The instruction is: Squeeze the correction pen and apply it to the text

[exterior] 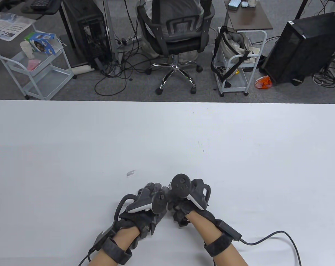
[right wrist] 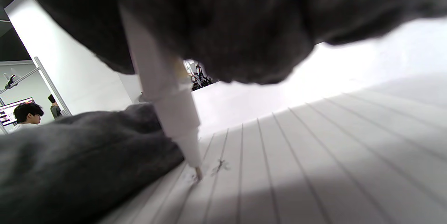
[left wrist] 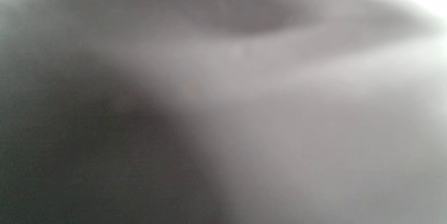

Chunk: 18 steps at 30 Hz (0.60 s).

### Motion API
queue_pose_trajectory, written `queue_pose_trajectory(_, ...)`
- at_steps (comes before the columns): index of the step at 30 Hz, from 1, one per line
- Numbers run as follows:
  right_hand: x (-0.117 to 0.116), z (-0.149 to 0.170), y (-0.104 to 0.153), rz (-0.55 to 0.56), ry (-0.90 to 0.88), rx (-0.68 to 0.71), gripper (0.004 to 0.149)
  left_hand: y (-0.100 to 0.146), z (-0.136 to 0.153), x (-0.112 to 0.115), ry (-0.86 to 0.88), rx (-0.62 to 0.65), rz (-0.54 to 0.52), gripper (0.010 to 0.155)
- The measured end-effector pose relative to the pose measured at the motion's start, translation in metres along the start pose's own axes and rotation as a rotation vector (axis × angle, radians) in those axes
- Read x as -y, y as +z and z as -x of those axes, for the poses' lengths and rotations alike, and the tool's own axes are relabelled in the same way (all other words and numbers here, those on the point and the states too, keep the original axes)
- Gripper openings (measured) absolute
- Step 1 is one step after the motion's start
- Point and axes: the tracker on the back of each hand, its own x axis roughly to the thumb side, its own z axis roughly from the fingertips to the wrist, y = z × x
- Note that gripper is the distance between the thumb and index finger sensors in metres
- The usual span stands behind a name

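White and bare over most of its surface, the worktop carries very little. Toward the left of the action lies a small clear cap-like piece, apart from both hands. Just right of it is the left hand, in a dark glove with a tracker on its back, resting low on the worktop with its fingers bunched forward; whether they grip anything cannot be told. The left wrist view gives only grey blur.

Touching it on the right is the right hand, also gloved and carrying a tracker, curled downward. The right wrist view looks from beneath this hand: the fingers are closed round a white correction pen, which slants down out of the glove — its narrow tip set on a sheet of lined paper. A small dark scribble of text sits just right of the tip, and faint marks lie right at the tip itself. In that view the other glove lies on the paper's left part, close against the pen.

From the table view the paper and pen are hidden under the two hands. A black cable runs from the right wrist strap across the worktop toward the right edge.
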Motion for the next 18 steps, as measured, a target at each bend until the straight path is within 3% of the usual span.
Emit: queue_pose_trajectory(18,-0.0001,0.0000,-0.0004,0.016,0.004,-0.014,0.035,0.0001,0.0000,0.0003,-0.002,0.000,0.003,0.073)
